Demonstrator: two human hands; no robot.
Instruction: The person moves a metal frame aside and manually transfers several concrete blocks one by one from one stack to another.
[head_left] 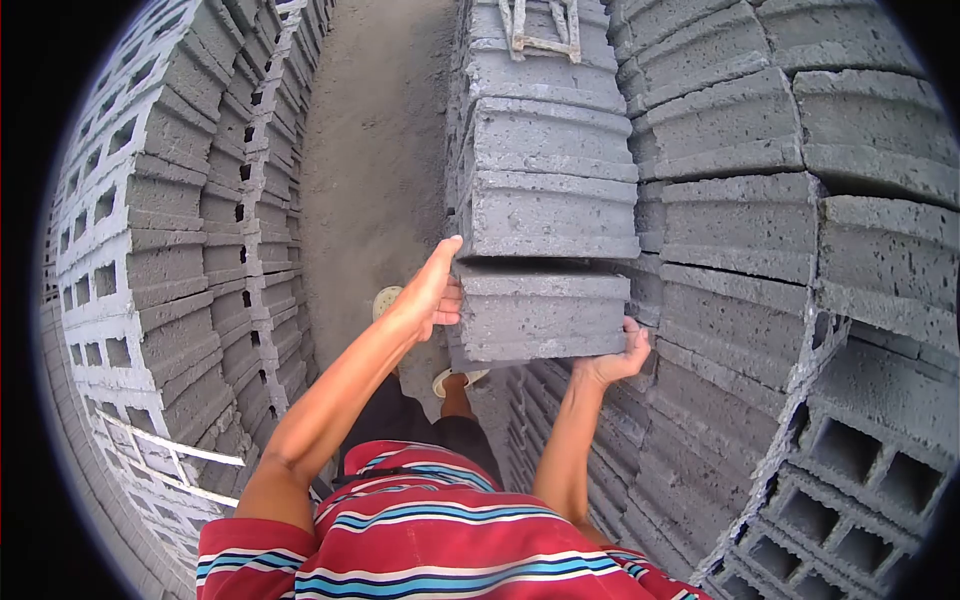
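A grey concrete block (545, 318) lies at the near end of a row of blocks, with a dark gap between it and the concrete block behind it (555, 218). My left hand (437, 292) grips its left end, thumb up along the far corner and fingers curled against the side. At the near right corner, my right hand (622, 358) holds the same block, its fingers bent around the right end. The underside of the block is hidden from me.
Tall stacks of hollow blocks (170, 280) rise on the left, and more stacked blocks (735, 230) stand close on the right. A dusty dirt path (375, 120) runs along the left. A small crusted frame (545, 45) rests on the row's far end; a pale ladder-like frame (175, 455) is at lower left.
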